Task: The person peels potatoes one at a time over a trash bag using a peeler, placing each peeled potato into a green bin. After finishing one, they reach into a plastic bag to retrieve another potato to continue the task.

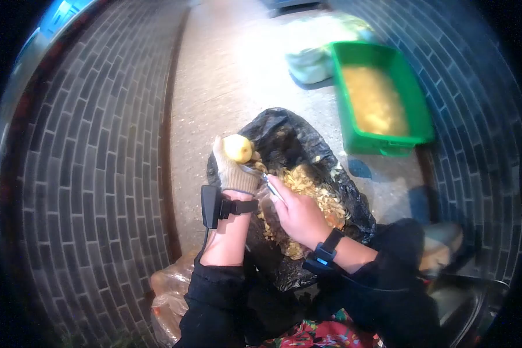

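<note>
Here, a pale yellow peeled potato (238, 148) sits in the left hand (233, 168), which wears a knit glove and is closed around its lower half, holding it up above a black bag (307, 145). The right hand (297, 213) is bare and curled shut on a peeler (271, 187), whose metal tip points up toward the potato and lies just beside the gloved fingers. Both wrists carry black straps, and the left one has a small black box on its outer side. Under the hands the black bag lies open on the ground, with a heap of yellowish peelings (307, 191) inside it. Farther off, to the right, stands a green tub (354, 124) filled with something yellow, and a whitish sack (310, 64) rests just beyond it. A clear plastic bag (168, 290) lies near the left elbow, on the brick paving.
</note>
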### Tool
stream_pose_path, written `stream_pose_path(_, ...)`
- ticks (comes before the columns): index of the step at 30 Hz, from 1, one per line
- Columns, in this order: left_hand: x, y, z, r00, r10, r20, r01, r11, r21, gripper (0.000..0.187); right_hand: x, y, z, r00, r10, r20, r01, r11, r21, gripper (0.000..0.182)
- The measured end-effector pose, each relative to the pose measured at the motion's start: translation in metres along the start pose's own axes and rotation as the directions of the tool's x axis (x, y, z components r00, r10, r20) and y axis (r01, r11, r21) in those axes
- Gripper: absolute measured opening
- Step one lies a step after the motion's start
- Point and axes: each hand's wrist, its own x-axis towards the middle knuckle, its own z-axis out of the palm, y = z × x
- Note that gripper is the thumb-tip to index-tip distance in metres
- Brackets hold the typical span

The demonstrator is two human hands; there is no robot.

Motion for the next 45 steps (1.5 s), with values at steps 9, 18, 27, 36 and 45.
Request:
stream_pose_path(9, 0.004, -0.008, -0.002, 0.987, 0.073, 0.142, -0.046, 0.982, -0.183, 0.058, 0.015, 0.007, -0.023, 0.962, -0.116, -0.247, 0.13, 0.991, 0.043, 0.046)
stream_pose_path(18, -0.004, 0.001, -0.001, 0.987, 0.019, 0.159, 0.005, 0.989, -0.145, 0.067, -0.013, -0.007, 0.007, 0.996, -0.074, 0.039, 0.075, 0.997, -0.007, 0.06)
stream_pose_path(27, 0.012, -0.007, -0.002, 0.991, 0.111, 0.08, -0.1, 0.985, -0.14, 0.06, 0.007, 0.005, -0.019, 0.948, -0.155, -0.277, 0.155, 0.988, -0.022, 0.05)
stream_pose_path(36, 0.01, -0.028, 0.001, 0.983, 0.185, -0.004, -0.185, 0.982, -0.03, 0.038, 0.004, 0.012, 0.001, 0.989, -0.078, -0.127, 0.05, 0.976, -0.211, 0.06)
stream_pose_path(45, 0.011, -0.01, -0.018, 0.976, 0.028, 0.216, -0.035, 0.999, 0.029, 0.045, -0.005, 0.009, -0.003, 0.997, -0.053, -0.06, 0.048, 0.996, -0.077, 0.054)
